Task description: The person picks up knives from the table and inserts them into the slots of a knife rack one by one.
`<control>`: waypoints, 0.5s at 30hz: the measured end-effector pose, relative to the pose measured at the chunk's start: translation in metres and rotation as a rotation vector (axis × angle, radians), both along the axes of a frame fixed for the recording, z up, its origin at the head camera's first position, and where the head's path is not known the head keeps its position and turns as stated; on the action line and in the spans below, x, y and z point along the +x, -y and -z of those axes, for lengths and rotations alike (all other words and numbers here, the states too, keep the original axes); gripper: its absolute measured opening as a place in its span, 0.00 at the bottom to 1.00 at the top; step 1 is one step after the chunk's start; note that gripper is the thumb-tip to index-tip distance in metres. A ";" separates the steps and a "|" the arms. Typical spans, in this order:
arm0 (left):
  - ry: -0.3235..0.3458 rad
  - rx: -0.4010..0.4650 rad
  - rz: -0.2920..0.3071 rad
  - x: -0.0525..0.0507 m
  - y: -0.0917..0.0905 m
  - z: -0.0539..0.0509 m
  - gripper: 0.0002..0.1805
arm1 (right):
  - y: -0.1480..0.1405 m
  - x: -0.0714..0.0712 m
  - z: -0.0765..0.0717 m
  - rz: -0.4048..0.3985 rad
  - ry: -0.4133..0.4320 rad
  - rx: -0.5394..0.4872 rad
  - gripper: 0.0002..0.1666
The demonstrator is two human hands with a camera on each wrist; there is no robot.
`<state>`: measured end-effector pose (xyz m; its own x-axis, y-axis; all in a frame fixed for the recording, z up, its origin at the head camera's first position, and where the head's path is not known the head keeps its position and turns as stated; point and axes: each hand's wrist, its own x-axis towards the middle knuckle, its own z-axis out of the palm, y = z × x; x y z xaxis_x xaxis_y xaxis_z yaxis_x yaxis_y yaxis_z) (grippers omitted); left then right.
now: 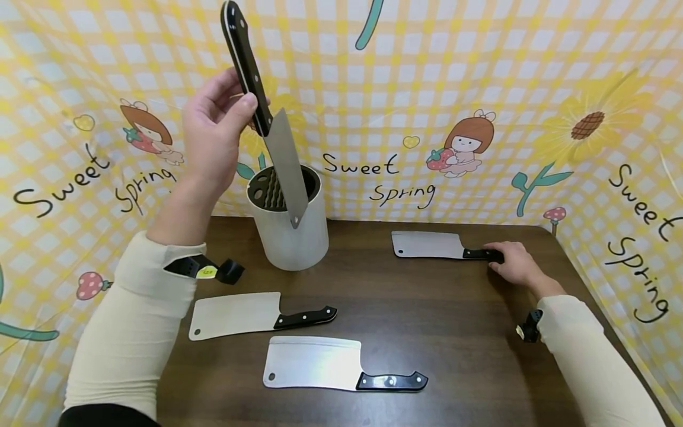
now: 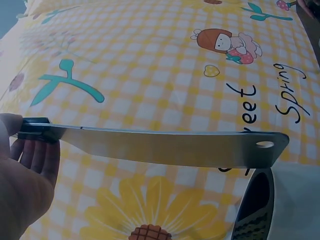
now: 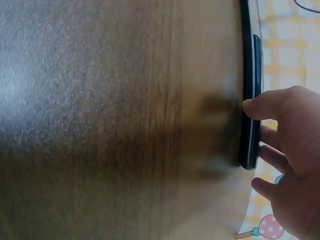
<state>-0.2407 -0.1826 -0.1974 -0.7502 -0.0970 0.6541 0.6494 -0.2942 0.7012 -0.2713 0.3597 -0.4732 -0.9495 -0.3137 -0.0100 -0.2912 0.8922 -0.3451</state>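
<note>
In the head view the left hand (image 1: pixel 216 127) pinches the black handle of a cleaver (image 1: pixel 288 172), holding it upright and tilted, blade down, over the white knife holder (image 1: pixel 296 243). The left wrist view shows the blade (image 2: pixel 170 147) edge-on, its holed end beside the holder's rim (image 2: pixel 295 200); there the left hand (image 2: pixel 30 175) is at the left edge. At the back right, another cleaver (image 1: pixel 427 244) lies flat on the table, and the right hand (image 1: pixel 514 263) grips the end of its handle. The right wrist view shows the right hand's (image 3: pixel 295 150) thumb and fingers on that black handle (image 3: pixel 250 125).
Two more cleavers lie on the brown table (image 1: pixel 453 332): one (image 1: pixel 237 316) at the left below the holder, another (image 1: pixel 315 363) nearer the front. A yellow checked cloth (image 1: pixel 347 89) hangs behind and at both sides.
</note>
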 end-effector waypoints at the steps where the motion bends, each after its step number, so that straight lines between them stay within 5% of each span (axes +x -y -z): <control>1: -0.001 0.011 -0.002 -0.001 0.001 -0.001 0.16 | 0.000 0.000 0.000 0.001 -0.007 0.001 0.26; 10: 0.067 0.139 0.032 -0.006 0.011 -0.014 0.15 | -0.003 0.005 -0.001 0.005 -0.007 -0.002 0.25; 15: 0.072 0.141 0.012 -0.010 0.017 -0.015 0.15 | -0.007 0.006 -0.001 0.024 -0.001 0.001 0.24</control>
<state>-0.2505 -0.1991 -0.1821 -0.7961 -0.1745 0.5795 0.5950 -0.4003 0.6969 -0.2652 0.3667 -0.4727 -0.9567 -0.2911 -0.0096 -0.2701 0.8992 -0.3441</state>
